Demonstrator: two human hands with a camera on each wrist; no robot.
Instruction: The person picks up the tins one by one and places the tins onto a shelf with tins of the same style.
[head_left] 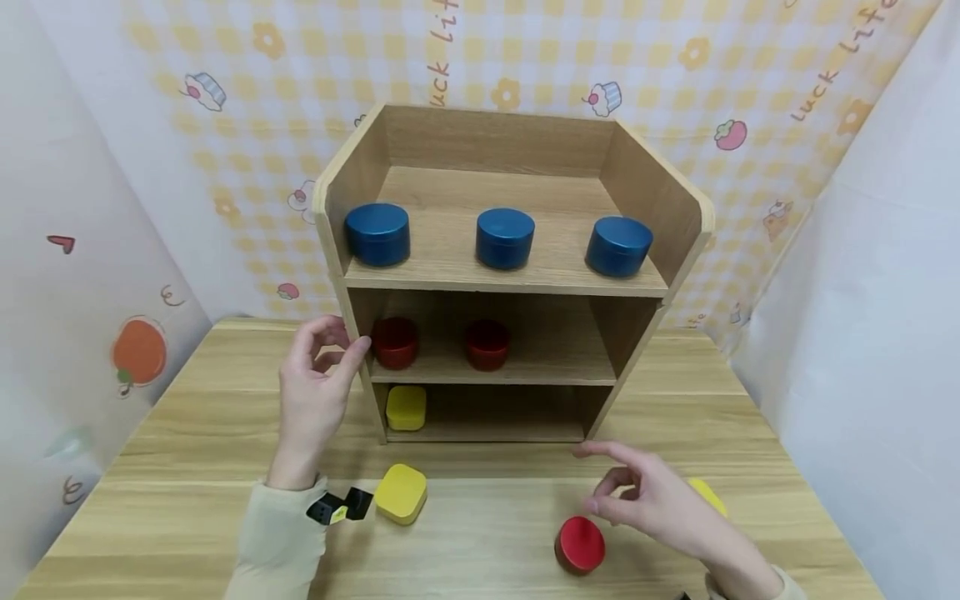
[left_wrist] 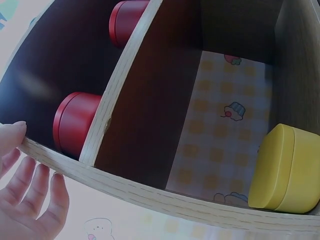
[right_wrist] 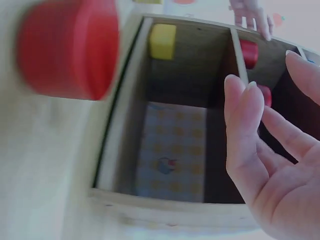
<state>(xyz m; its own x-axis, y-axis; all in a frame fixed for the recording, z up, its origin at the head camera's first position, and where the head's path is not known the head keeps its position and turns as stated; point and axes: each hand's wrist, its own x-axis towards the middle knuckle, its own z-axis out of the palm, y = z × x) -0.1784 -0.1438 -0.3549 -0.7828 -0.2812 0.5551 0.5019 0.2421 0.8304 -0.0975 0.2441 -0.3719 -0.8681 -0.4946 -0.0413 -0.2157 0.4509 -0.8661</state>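
My left hand [head_left: 318, 387] holds the left side panel of a three-level wooden shelf [head_left: 495, 286]. In the left wrist view the thumb lies over the panel's edge and the fingers [left_wrist: 57, 200] are on its outer face. My right hand [head_left: 648, 500] hovers with nothing in it, beside a round red tin [head_left: 580, 545] on the table. Two red tins [head_left: 395, 342] [head_left: 487, 345] stand on the middle level. A squarish yellow tin [head_left: 406, 408] is at the left of the bottom level, and another yellow tin [head_left: 401, 494] lies in front of the shelf.
Three round blue tins [head_left: 378, 234] [head_left: 506, 238] [head_left: 618, 247] stand along the top level. A yellow tin [head_left: 707, 495] is partly hidden behind my right hand. A patterned cloth [head_left: 510, 50] hangs behind the shelf, and white cloth walls flank the wooden table [head_left: 187, 467].
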